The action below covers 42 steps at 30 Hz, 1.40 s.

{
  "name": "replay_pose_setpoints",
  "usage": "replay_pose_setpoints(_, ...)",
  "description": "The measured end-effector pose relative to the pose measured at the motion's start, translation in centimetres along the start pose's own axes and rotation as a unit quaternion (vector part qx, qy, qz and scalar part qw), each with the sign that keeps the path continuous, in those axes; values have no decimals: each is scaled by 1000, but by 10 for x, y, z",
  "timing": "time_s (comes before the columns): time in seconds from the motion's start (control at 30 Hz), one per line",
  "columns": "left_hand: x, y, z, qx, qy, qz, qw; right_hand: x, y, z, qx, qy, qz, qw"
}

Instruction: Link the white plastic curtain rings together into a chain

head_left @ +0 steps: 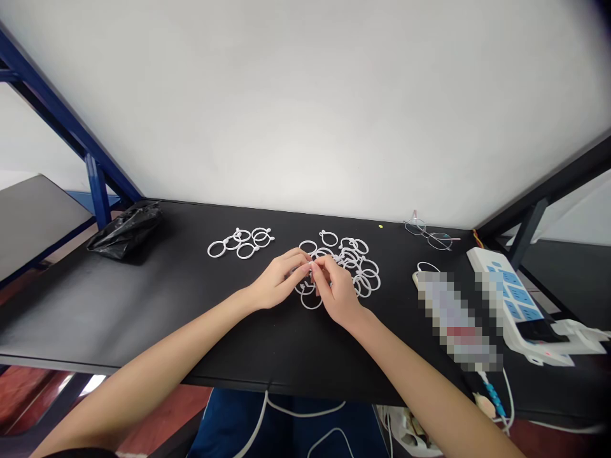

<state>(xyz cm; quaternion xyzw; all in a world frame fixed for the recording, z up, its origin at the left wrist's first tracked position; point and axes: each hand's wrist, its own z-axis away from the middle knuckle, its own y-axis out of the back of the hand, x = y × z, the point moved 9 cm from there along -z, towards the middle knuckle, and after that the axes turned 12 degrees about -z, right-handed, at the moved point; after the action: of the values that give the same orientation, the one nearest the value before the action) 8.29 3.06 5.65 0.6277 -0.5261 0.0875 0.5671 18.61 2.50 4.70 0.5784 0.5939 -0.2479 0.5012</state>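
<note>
Small white piece (311,264) sat between the fingertips of both hands, over the left part of a loose ring pile (351,257); fingers covered most of it, couldn't tell if it was a whole ring. Left hand (280,278): grip closed, thumb and index pinching the piece. Right hand (340,294): grip closed too, pinching the same piece from its side. Pile rings were white, thin, with small knobs, overlapping, some partly behind the hands. Second group of 6 white rings (241,242) lay apart, to the left, on the black table (229,343). Black plastic bag (128,230) at the table's far left. Glasses (426,235) lay near the wall (305,114), right of the pile. Pixelated phone (453,318) lay right of the right hand, cable plugged in; white power strip (513,292) with blue sockets just beyond it.
</note>
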Motion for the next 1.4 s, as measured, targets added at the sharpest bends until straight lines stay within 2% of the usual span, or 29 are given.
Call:
replay_pose_setpoints(0.17,-13,-1,2,-3,57,22,998,-3,1,2,10,21,-17,1000)
replay_pose_setpoints(0.7,-17,-7,2,-50,98,93,990,-3,0,4,-8,27,-13,1000)
replay_pose_setpoints(0.87,-20,-7,1,-53,114,113,986,-4,-2,4,-14,29,-12,999)
replay_pose_setpoints(1.1,-22,-8,-1,-44,140,197,969,-3,-4,4,-22,20,-12,999)
replay_pose_setpoints(1.27,-24,-15,0,-62,131,238,960,-4,-5,5,-26,15,-27,999)
replay_pose_setpoints(1.4,-25,-12,0,-45,116,195,973,-2,-5,4,-20,11,-27,999)
